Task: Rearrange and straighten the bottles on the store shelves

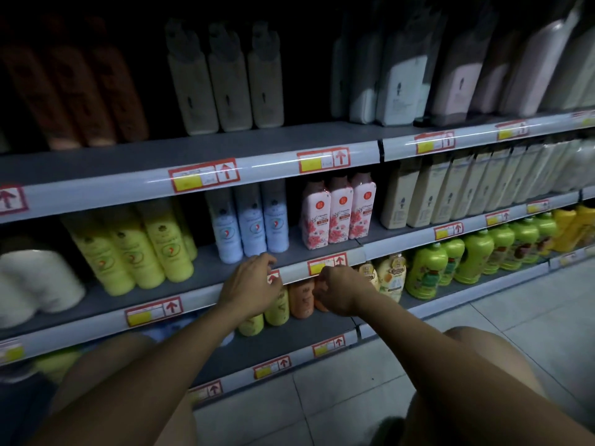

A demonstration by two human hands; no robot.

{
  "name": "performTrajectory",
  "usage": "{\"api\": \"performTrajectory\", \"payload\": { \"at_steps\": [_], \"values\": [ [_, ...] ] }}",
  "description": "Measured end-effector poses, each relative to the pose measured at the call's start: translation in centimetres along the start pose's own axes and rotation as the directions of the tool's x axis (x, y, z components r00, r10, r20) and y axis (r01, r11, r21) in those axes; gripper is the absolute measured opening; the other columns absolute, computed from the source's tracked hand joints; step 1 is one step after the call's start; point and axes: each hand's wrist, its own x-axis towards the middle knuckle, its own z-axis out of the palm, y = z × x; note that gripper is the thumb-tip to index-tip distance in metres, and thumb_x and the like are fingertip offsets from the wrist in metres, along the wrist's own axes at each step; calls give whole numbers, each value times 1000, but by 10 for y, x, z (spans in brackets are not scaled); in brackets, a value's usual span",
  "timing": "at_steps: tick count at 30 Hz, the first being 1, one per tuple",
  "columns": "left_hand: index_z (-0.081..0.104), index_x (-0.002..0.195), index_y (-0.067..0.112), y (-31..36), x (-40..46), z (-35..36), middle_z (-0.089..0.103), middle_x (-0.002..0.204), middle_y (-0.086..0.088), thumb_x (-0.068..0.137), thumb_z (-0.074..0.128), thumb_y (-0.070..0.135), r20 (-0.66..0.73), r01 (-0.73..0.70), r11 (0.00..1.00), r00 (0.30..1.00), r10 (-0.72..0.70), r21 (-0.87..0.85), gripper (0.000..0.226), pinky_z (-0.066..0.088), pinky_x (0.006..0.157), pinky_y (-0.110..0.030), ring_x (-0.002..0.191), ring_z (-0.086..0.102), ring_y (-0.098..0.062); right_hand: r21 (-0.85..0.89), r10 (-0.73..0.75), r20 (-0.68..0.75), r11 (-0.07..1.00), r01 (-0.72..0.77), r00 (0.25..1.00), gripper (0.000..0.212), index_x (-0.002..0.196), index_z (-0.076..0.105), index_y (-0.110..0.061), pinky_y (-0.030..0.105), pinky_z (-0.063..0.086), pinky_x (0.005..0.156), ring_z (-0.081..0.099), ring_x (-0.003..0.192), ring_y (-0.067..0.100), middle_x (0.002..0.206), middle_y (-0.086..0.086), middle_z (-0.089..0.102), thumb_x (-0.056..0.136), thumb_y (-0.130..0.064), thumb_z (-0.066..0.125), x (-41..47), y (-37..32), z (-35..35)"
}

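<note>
dim store shelves [199,275], hands [289,291] loosely curled, empty, before orange bottles [301,299] just behind

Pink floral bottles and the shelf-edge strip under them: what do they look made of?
Pink floral bottles: likely plastic, with a smooth printed wrap, judging by the soft sheen and moulded shape. Shelf-edge strip: probably glossy clear plastic over a pale rail; it shows streaked light reflections and holds paper tags.

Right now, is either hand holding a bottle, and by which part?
Left hand: nothing, fingers loosely curled at the shelf edge. Right hand: curled near an orange bottle; hold unclear.
</note>
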Motion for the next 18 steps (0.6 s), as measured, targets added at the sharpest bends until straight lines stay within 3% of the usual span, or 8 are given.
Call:
{"api": "performTrajectory", "payload": {
  "at_steps": [3, 7, 12, 15, 18],
  "values": [
    [68, 110, 26, -4, -10, -3, 74, 111, -1, 89, 62, 39, 107, 42, 998, 993, -47, 41, 26, 56, 87, -39, 106, 68, -29, -41, 13, 70, 999, -10, 997, 45, 124, 67, -16, 41, 55, 96, 64, 114, 31, 128, 12, 68, 94, -48, 61, -4, -5, 5],
    [69, 104, 31, -20, -15, 11, 75, 103, 5, 78, 56, 49, 245, 42, 999, 968, -48, 31, 35, 57, 86, -36, 98, 69, -23, -95, 25, 187, 995, -7, 982, 47, 139, 60, -11, 41, 45, 108, 58, 129, 32, 141, 14, 61, 104, -42, 53, 1, -8, 20],
    [68, 100, 22, -43, -1, 54, 72, 97, 1, 80, 58, 47, 429, 15, 994, 901, -62, 111, 34, 58, 85, -42, 92, 67, -25, -154, 69, 255, 988, -30, 964, 44, 126, 65, -15, 42, 53, 97, 63, 115, 30, 130, 12, 66, 99, -48, 56, 26, 7, 60],
    [69, 110, 21, -54, 12, 88, 70, 109, 1, 92, 65, 43, 528, 19, 990, 844, -91, 140, 29, 57, 92, -41, 102, 66, -24, -186, 78, 334, 982, -15, 939, 50, 133, 62, -12, 41, 51, 99, 61, 122, 35, 136, 16, 63, 100, -48, 56, 41, 21, 85],
    [61, 88, 19, -61, 18, 125, 62, 90, 1, 94, 65, 36, 555, 57, 991, 824, -116, 123, 19, 55, 80, -36, 91, 65, -24, -221, 106, 425, 975, -10, 899, 53, 143, 55, -11, 42, 47, 107, 54, 133, 36, 146, 17, 56, 103, -46, 53, 54, 38, 108]
  ]
}}
